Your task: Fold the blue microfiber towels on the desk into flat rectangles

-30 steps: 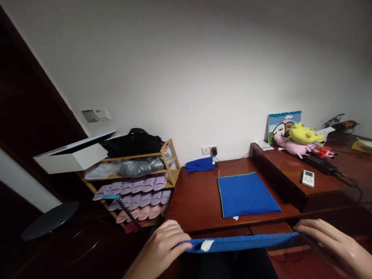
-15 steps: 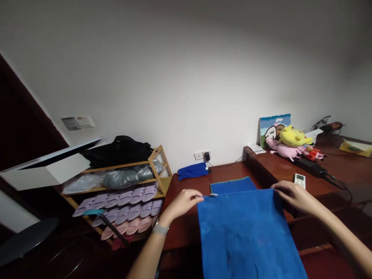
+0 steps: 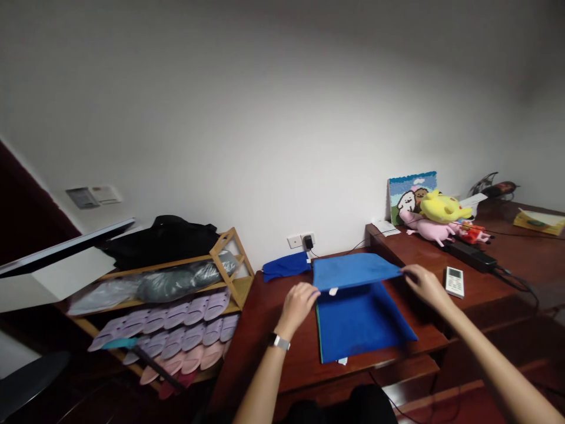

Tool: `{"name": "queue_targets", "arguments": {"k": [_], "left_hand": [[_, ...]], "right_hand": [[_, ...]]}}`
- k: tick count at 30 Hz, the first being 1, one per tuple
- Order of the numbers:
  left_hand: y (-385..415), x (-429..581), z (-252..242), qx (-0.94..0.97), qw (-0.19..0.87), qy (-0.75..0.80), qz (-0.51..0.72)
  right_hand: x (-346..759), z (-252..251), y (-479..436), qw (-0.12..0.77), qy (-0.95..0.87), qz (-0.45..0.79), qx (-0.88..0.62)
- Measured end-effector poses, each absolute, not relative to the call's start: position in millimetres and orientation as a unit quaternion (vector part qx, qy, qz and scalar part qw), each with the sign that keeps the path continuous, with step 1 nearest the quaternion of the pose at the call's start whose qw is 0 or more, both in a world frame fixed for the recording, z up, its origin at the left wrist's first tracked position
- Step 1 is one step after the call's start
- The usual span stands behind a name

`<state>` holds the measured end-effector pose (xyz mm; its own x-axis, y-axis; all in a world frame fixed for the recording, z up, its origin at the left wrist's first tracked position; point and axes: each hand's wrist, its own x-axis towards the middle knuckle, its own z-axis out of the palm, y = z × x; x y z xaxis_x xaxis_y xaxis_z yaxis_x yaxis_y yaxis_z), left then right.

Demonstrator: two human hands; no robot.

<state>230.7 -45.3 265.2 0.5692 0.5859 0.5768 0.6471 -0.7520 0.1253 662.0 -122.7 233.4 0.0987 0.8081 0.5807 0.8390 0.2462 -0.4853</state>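
Observation:
A light blue cloth [image 3: 355,271] is held raised by two of its corners, its far part reaching toward the wall. My left hand [image 3: 300,306] pinches the near left corner, and a small white tag hangs close by. At the near right corner, my right hand [image 3: 424,285] has its fingers closed on the same cloth. Below it, a darker blue cloth [image 3: 362,330] with a green left edge lies flat on the brown table [image 3: 260,335]. The raised cloth hides the far part of the lower one.
A folded blue cloth [image 3: 286,266] lies by the wall, under a plugged-in charger [image 3: 308,241]. On the higher desk at right are a remote control [image 3: 454,282], plush toys [image 3: 444,206] and a black power adapter [image 3: 472,257]. A shoe rack [image 3: 238,288] with slippers stands left.
The held cloth has swung from hanging in front of me to forward above the table. The lower cloth now shows. My left hand has moved slightly right; the view has shifted a little.

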Motion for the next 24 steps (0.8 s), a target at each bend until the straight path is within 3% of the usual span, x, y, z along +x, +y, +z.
{"name": "queue_targets", "arguments": {"k": [5,8,13,20,24], "left_hand": [[-85,233,132,-0.921,0.070,-0.329,-0.195],[-101,231,89,-0.915,0.060,-0.346,-0.199],[-104,227,82,-0.907,0.062,-0.361,-0.206],[-117,220,68,-0.893,0.032,-0.396,-0.214],[-114,224,90,-0.887,0.042,-0.399,-0.229]], "right_hand": [[653,85,-159,0.367,-0.631,0.112,-0.674],[652,38,-170,0.389,-0.614,0.118,-0.676],[651,38,-169,0.416,-0.614,0.090,-0.665],[642,29,-177,0.339,-0.612,0.103,-0.707],[640,41,-175,0.308,-0.619,0.050,-0.721]]}}
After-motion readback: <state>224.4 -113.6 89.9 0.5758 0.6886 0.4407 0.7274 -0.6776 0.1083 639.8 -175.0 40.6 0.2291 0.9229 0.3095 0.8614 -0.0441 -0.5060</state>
